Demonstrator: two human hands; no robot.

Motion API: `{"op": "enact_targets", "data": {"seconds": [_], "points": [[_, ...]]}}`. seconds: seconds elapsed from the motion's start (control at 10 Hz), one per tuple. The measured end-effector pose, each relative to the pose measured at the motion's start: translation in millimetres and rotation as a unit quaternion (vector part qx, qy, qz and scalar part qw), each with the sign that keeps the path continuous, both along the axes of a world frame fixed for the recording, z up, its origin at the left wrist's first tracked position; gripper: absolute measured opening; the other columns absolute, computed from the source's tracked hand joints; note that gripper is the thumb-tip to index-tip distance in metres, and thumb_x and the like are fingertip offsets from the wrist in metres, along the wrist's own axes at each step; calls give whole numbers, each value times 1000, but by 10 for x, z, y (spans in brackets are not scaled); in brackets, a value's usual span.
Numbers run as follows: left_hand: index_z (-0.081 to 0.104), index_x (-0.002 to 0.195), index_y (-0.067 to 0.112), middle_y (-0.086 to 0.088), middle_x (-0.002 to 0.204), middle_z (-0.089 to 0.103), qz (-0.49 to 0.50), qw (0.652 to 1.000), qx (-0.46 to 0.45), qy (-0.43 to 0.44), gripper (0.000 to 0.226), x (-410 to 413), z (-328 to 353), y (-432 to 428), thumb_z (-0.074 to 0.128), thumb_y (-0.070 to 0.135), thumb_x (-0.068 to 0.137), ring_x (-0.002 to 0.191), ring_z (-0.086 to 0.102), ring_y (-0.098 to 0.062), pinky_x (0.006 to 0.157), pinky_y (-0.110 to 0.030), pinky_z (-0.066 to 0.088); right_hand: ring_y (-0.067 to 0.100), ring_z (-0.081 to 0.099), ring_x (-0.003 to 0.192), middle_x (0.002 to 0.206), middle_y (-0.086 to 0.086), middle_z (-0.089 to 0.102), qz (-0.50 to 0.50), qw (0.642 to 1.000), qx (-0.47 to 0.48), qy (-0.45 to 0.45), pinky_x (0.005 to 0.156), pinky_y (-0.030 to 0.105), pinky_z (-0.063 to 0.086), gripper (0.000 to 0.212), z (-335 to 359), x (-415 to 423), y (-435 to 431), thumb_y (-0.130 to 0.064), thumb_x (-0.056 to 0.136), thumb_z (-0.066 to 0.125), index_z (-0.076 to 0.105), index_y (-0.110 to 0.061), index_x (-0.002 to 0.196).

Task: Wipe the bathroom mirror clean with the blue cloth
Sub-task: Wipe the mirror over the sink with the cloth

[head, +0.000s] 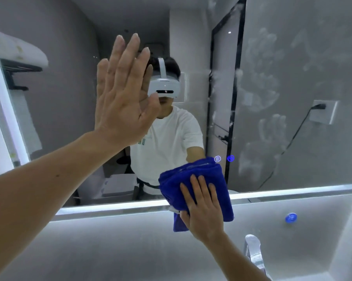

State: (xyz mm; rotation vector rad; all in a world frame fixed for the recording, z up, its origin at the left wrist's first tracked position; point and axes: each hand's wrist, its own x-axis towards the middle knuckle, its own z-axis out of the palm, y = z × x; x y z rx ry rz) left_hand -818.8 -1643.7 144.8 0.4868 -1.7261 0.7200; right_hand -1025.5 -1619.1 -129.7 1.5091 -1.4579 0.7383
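L hand (120, 98): fingers straight, palm flat on mirror (292, 138), upper left. R hand (203, 211): fingers flat, pressing folded blue cloth (191, 173) on mirror's bottom edge, centre. Handprint smears (260, 92): glass, right side.

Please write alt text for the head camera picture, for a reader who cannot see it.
A person's right hand presses a folded blue cloth against the lower edge of a bathroom mirror, while the left hand lies flat on it higher up. Smeared handprints mark the mirror's right side.
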Motion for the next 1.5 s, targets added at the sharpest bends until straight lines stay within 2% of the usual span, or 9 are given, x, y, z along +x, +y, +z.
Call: {"op": "enact_targets", "data": {"seconds": [0.2, 0.3, 0.4, 0.6, 0.8, 1.0, 1.2, 1.3, 1.5], "points": [[28, 151, 7, -16, 160, 22, -3, 1000, -24, 6, 66, -205, 40, -3, 42, 34, 93, 149, 12, -34, 117, -59, 13, 34, 22, 146, 159, 13, 21, -27, 998, -12, -59, 121, 49, 12, 69, -83, -465, 191, -32, 82, 51, 35, -17, 147], [28, 151, 6, -18, 160, 22, -8, 999, -36, -3, 65, -280, 59, -8, 40, 35, 94, 149, 13, -36, 116, -60, 14, 33, 14, 149, 156, 18, 26, -41, 991, -32, -122, 121, 52, 11, 68, -47, -410, 177, -32, 80, 50, 37, -12, 144], [28, 151, 6, -19, 160, 22, -10, 999, -32, -9, 66, -291, 55, -5, 41, 35, 93, 149, 12, -36, 116, -61, 14, 32, 1, 152, 160, 17, 18, -23, 989, -20, -143, 121, 53, 4, 78, 52, -79, 89, -40, 79, 53, 32, -14, 149], [28, 151, 4, -20, 159, 21, -7, 1000, -23, -12, 67, -229, 28, 15, 42, 33, 92, 148, 12, -37, 115, -61, 14, 27, 5, 152, 166, 6, 0, 21, 997, 9, -73, 122, 46, 1, 86, 85, 142, -15, -48, 86, 51, 10, -22, 158], [28, 151, 4, -19, 160, 22, 0, 1000, -19, -17, 67, -130, 25, -21, 41, 32, 91, 149, 13, -36, 116, -62, 13, 38, 8, 150, 165, 12, 3, -71, 983, 12, -170, 121, 51, 4, 67, -149, -422, 190, -56, 101, 17, 21, -17, 154], [29, 151, 2, -21, 159, 23, -9, 999, -37, -23, 69, -149, 93, -31, 44, 30, 89, 147, 14, -39, 116, -62, 13, 35, -6, 151, 165, 10, -1, -28, 999, 22, -14, 120, 54, -7, 85, -44, 229, -117, -53, 86, 45, 7, -26, 157], [29, 150, 1, -23, 158, 24, 6, 999, -33, -18, 68, -16, 90, -43, 42, 31, 91, 147, 15, -40, 115, -63, 14, 28, 4, 152, 166, 2, 5, 64, 984, 64, 154, 122, 49, -4, 57, 157, 634, -246, -44, 100, 33, 28, -29, 155], [29, 150, 1, -22, 158, 23, 16, 999, -28, -14, 66, 69, 94, -73, 40, 32, 93, 147, 15, -41, 116, -62, 13, 26, 5, 152, 163, 1, 18, 79, 962, 65, 254, 122, 48, -5, 64, 632, 492, -260, -49, 95, 45, 30, -29, 154], [29, 151, 3, -21, 158, 24, 12, 999, -32, 12, 66, 200, 106, -172, 47, 26, 91, 147, 15, -38, 116, -60, 14, 30, 4, 152, 164, 6, 13, 53, 992, -61, 102, 120, 54, 1, 69, 1480, 361, -308, -49, 93, 44, 24, -27, 155]]}}
